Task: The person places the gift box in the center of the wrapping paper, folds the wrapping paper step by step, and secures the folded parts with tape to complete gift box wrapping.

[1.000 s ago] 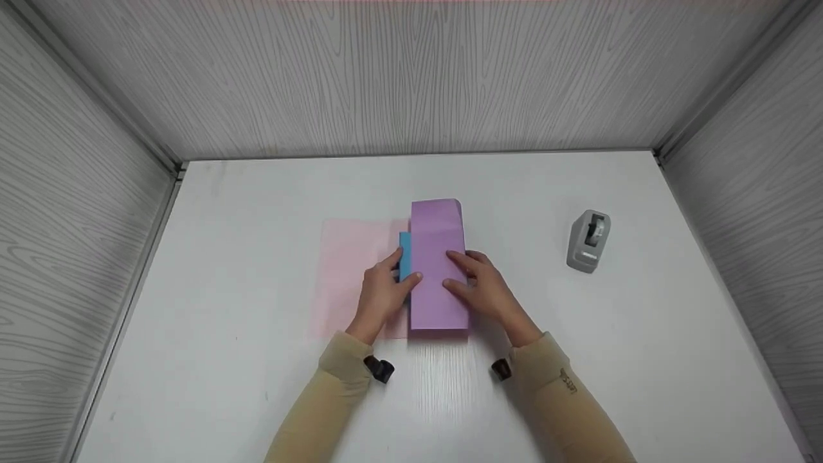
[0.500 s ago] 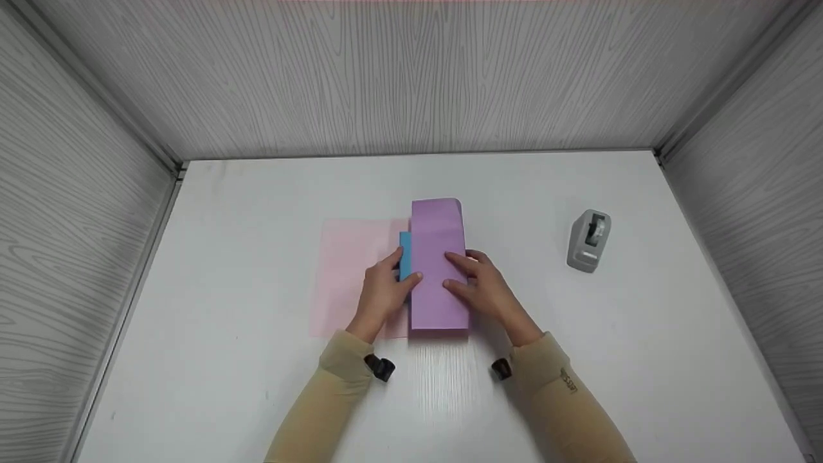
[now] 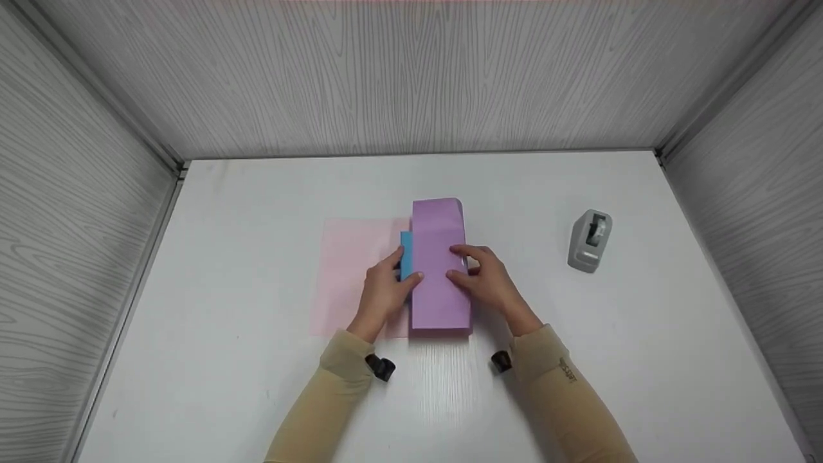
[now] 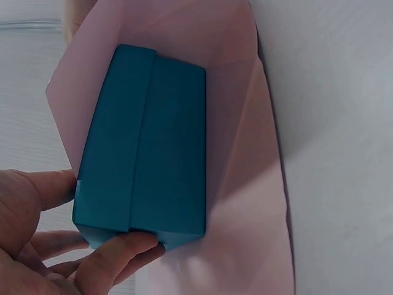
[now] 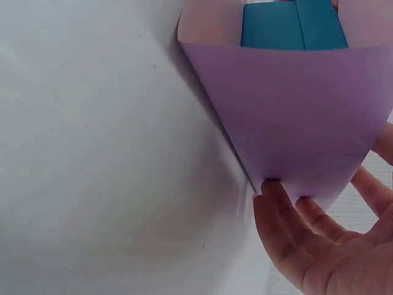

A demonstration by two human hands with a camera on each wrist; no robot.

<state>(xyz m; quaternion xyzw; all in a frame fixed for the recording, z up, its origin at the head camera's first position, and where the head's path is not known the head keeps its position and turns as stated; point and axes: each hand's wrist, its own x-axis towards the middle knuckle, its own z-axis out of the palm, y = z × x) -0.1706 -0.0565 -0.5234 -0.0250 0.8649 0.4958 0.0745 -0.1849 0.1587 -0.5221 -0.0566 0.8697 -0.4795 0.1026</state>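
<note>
A blue box (image 4: 169,144) stands on a sheet of paper, pink on its inner face and purple on the other. The paper's right part, purple side out (image 3: 437,302), is folded up over the box, leaving only a narrow blue strip (image 3: 406,254) showing from above. My left hand (image 3: 379,292) grips the box's left end, its thumb at the paper's folded edge. With my right hand (image 3: 492,283) I hold the fold from the right: thumb and index finger lie on top while other fingers press the purple side, as the right wrist view shows.
The pink left part of the sheet (image 3: 350,257) lies flat on the white table (image 3: 225,270). Further right stands a grey tape dispenser (image 3: 589,241) with a roll in it. Grey wood-patterned panels (image 3: 411,83) enclose the table at the back and both sides.
My right hand has shifted slightly up and right along the fold, its index finger now more arched. A purple edge shows at the fold's lower right. The left hand stays put.
</note>
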